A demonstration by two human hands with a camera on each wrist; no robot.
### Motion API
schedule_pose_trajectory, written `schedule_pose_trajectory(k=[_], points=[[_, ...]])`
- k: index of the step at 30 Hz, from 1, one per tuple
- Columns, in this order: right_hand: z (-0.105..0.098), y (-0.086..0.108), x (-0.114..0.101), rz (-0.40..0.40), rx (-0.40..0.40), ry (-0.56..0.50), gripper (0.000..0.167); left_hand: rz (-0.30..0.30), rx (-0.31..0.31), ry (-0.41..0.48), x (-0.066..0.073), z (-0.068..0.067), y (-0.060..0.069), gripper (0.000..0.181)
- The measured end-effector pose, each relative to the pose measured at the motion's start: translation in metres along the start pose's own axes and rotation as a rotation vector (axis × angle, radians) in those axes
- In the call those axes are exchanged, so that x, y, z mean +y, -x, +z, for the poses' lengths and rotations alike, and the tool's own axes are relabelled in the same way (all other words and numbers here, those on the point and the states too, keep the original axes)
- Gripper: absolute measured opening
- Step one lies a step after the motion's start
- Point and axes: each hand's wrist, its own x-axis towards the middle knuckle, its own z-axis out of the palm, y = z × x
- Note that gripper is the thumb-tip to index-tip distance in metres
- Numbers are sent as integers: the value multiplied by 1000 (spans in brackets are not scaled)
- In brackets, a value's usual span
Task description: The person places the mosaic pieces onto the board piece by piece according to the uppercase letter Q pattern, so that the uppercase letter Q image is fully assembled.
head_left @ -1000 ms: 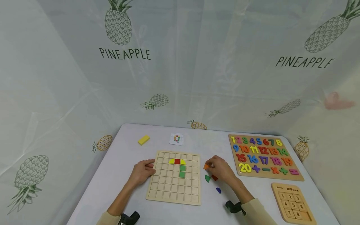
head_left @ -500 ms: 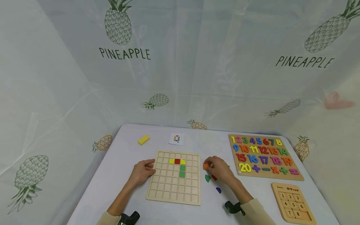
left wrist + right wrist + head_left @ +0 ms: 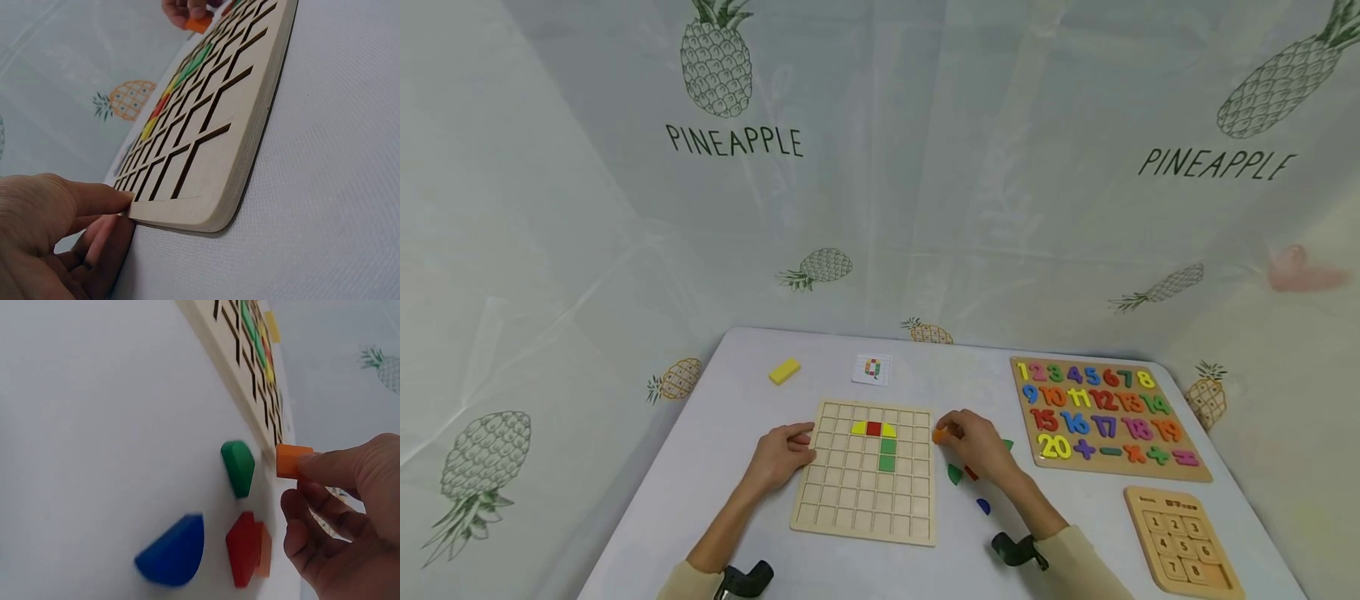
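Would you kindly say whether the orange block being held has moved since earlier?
Yes, the orange block, in the right hand, has moved left in the head view, toward the wooden board.

white printed backdrop (image 3: 962, 208) is reading "pineapple" twice, tan rectangular wooden board (image 3: 1116, 465) is rocking colourful 1–20 with + − × =, light-brown wooden tile tray (image 3: 1216, 575) is showing 1–8
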Motion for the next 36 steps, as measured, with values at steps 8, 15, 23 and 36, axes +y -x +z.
schedule_pose_trajectory(k=[8,15,23,36], points=[[11,-7,-16,-85,-28,-103,13,1,6,-4,0,1,0,52],[22,-12,-40,-169,-97,-99,12,-5,6,4,0,2,0,52],[46,-23,-63,-218,-175,-101,13,-7,8,-6,0,1,0,52],[71,-30,-85,-238,-192,-98,6,-19,3,1,-2,3,0,51]])
